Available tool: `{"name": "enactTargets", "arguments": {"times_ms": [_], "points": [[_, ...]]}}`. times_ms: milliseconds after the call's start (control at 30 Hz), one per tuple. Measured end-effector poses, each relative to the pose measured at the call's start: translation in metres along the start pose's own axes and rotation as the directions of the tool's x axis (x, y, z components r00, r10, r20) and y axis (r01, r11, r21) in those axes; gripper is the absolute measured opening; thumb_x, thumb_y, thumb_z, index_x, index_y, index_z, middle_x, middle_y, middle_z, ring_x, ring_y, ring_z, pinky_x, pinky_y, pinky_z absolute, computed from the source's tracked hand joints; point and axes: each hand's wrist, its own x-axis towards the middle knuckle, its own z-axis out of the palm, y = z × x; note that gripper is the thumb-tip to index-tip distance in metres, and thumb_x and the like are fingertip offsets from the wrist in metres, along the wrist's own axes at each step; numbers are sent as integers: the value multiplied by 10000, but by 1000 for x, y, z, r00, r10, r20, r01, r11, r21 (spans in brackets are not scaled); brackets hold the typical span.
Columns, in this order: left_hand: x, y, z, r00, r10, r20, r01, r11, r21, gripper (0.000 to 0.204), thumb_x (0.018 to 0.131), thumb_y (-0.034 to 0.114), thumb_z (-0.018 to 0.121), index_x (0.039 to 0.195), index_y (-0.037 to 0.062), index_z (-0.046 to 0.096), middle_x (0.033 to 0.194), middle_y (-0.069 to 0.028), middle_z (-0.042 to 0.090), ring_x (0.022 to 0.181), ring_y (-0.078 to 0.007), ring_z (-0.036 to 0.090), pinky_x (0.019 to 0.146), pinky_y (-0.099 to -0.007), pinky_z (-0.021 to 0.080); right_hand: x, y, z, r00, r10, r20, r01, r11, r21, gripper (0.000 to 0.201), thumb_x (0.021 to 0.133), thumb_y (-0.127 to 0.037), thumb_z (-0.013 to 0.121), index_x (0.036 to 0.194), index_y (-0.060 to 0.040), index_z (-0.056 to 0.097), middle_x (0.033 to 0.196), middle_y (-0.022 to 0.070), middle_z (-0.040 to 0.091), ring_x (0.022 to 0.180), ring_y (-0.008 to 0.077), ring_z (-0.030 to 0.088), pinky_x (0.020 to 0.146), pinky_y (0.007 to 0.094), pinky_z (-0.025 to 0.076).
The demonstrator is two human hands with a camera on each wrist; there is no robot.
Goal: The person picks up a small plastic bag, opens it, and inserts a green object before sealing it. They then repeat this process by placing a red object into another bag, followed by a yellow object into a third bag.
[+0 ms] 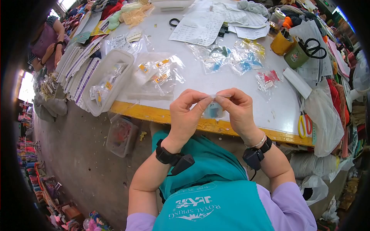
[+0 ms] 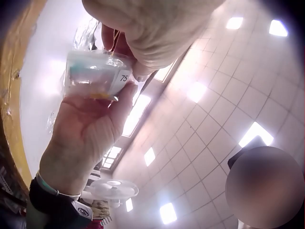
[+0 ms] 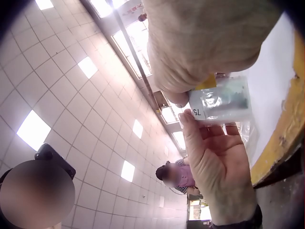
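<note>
A small clear plastic packet [image 1: 213, 111] with bluish-green contents hangs between the two hands, just above the table's front edge. My left hand [image 1: 184, 114] pinches its top edge at one end between thumb and fingers. At the other end my right hand [image 1: 241, 112] pinches the same edge, the two thumbs close together. In the left wrist view the packet [image 2: 90, 78] shows a white label printed 75 and a bit of yellow near its border. The right wrist view shows the packet [image 3: 224, 101] from its other side, greenish through the film.
Left on the table stand a white bin [image 1: 122, 57] with packets and a tray [image 1: 137, 90] of orange-marked packets. Bags with blue pieces [image 1: 246, 63] and red pieces [image 1: 269, 77] lie beyond. Scissors [image 1: 304, 124] hang at the right edge. Another person [image 1: 48, 42] is at far left.
</note>
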Motion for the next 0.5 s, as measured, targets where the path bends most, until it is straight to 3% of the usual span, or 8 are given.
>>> {"name": "enactTargets", "arguments": {"times_ms": [200,300,500], "points": [[-1,4,-3,997,66,34,-68,995,74,70,889,19,678,952,-6,661,899,5,605,838,-49,565,741,-183,454,-3,-3,6,1000,-2,-9,2,1000,7,90,894,-50,676,974,-11,669,896,23,687,812,60,616,719,205,496],[-3,0,4,999,-51,9,52,988,-148,86,903,35,667,978,5,639,913,8,608,842,-45,568,752,-183,458,-1,-1,8,998,55,-4,-55,997,54,79,896,-52,667,964,-14,653,885,9,672,796,46,594,696,198,478],[-1,5,0,994,-103,44,108,986,-129,73,913,40,654,973,17,621,930,8,623,847,-41,569,763,-185,462,1,-2,10,999,54,6,-54,998,-18,60,889,-41,659,942,-16,643,876,-3,661,784,30,570,677,186,456]]}}
